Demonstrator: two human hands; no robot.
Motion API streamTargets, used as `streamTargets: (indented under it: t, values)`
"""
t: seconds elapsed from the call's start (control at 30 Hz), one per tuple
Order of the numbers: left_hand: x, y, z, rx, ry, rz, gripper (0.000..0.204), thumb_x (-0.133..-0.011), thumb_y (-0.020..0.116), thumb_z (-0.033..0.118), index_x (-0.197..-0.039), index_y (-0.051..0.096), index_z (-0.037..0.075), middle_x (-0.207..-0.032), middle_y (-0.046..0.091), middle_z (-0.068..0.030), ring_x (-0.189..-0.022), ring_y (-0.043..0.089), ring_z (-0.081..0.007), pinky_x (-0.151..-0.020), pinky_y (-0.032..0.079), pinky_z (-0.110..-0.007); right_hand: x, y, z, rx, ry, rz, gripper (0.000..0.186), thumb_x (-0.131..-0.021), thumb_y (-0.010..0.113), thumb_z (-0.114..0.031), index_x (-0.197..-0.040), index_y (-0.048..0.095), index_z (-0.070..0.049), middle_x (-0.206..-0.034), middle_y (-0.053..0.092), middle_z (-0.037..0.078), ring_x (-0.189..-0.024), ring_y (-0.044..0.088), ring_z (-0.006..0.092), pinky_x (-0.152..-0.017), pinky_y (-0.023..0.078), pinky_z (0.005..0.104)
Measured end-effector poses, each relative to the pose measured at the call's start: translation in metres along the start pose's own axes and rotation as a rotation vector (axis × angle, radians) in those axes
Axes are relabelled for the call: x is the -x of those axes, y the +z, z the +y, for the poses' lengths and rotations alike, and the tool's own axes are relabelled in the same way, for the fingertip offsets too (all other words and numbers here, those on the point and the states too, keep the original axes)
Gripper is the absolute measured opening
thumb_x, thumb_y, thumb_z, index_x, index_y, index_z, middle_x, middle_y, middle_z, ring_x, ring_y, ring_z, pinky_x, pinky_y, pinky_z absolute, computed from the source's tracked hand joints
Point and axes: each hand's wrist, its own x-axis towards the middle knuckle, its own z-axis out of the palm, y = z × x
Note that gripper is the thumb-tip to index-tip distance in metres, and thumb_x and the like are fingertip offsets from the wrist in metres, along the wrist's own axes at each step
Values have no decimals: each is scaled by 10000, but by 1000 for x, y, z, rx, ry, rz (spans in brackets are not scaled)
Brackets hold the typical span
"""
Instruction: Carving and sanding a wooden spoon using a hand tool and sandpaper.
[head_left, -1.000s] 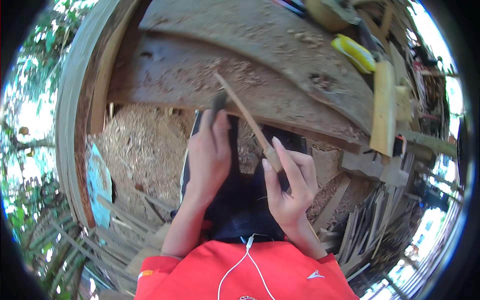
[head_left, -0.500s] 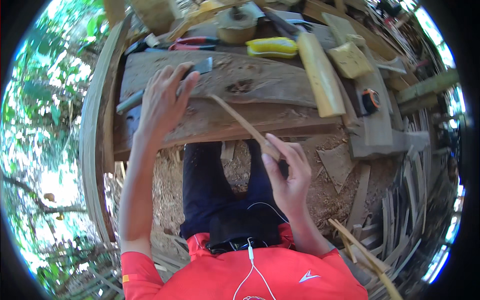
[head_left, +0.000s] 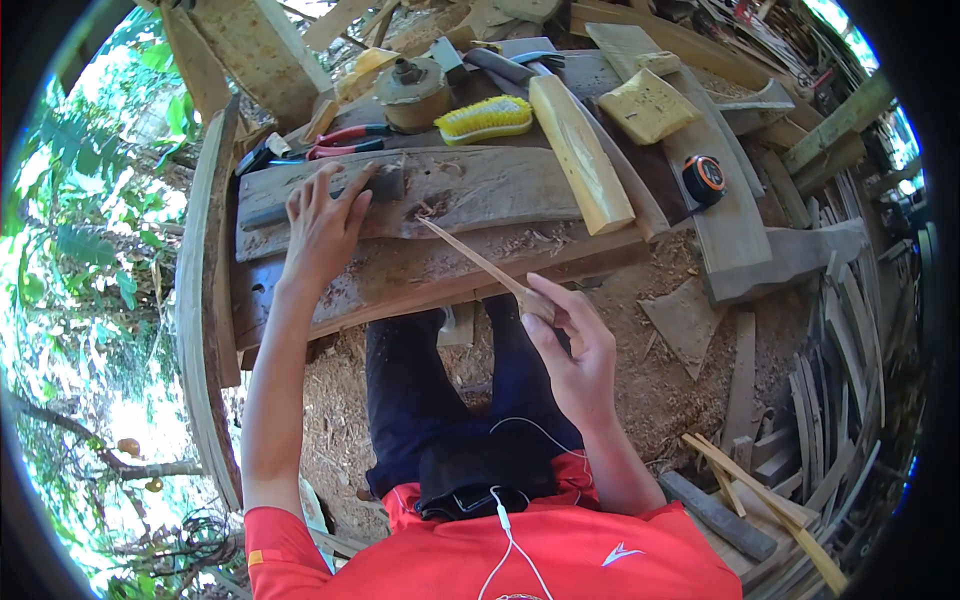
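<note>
Mid-frame, right hand (head_left: 578, 350) pinches wooden stick (head_left: 480, 261) by its sturdier end: looks light, tip probably snappable; left hand (head_left: 325, 228), upper left, grip unclear.

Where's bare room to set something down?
The grey plank looks mostly bare between the dark flat tool by the left hand and long yellowish wooden block; so does the brown lower board between left forearm and slender wooden stick. Crowded: behind, around yellow bristled brush, red-handled pliers.
</note>
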Motion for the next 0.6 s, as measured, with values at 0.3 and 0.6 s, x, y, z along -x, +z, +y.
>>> streamTargets:
  t: [0.3,0.6]
  values:
    - [27,-13,9,152,-94,63,473,-1014,519,286,-1471,446,186,-1420,425,-159,-1315,407,-347,-1099,283,-470,-51,-11,-26,-533,129,-29,197,-905,468,-68,-1053,581,-4,-941,561,30,-727,510,82,-651,417,216]
    - [99,-39,46,480,-228,174,440,-960,598,163,-1387,504,116,-1335,499,-150,-1255,469,-333,-1075,325,-453,-270,-63,-69,577,-346,-68,373,-938,573,-359,-757,623,-36,-743,597,-23,-693,526,83,-643,396,266]
